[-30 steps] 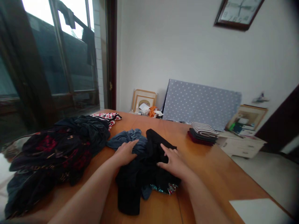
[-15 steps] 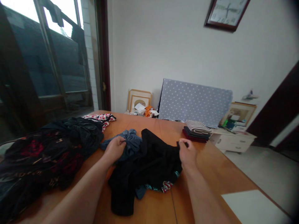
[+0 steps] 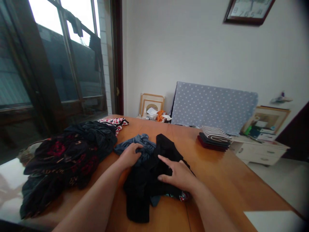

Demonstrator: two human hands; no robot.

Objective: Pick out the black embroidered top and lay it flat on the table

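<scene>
My left hand (image 3: 129, 156) rests on a crumpled blue garment (image 3: 141, 145), its fingers curved over the cloth. My right hand (image 3: 176, 175) lies on a black garment (image 3: 137, 199) with its fingers spread, pressing the fabric against the wooden table (image 3: 217, 170). The black garment overlaps the blue one. A strip of sequinned or patterned cloth (image 3: 183, 196) shows under its near edge, partly hidden by my right hand.
A large heap of dark floral clothing (image 3: 70, 151) lies to the left, with red-and-white patterned cloth (image 3: 116, 122) behind it. A folded stack of striped and dark fabrics (image 3: 214, 138) sits at the right. A white sheet (image 3: 272, 220) lies at the near right corner.
My right hand has dropped from the far edge of the black garment to its middle and opened flat. The garment's right side now lies folded inward. My left hand has loosened on the blue cloth.
</scene>
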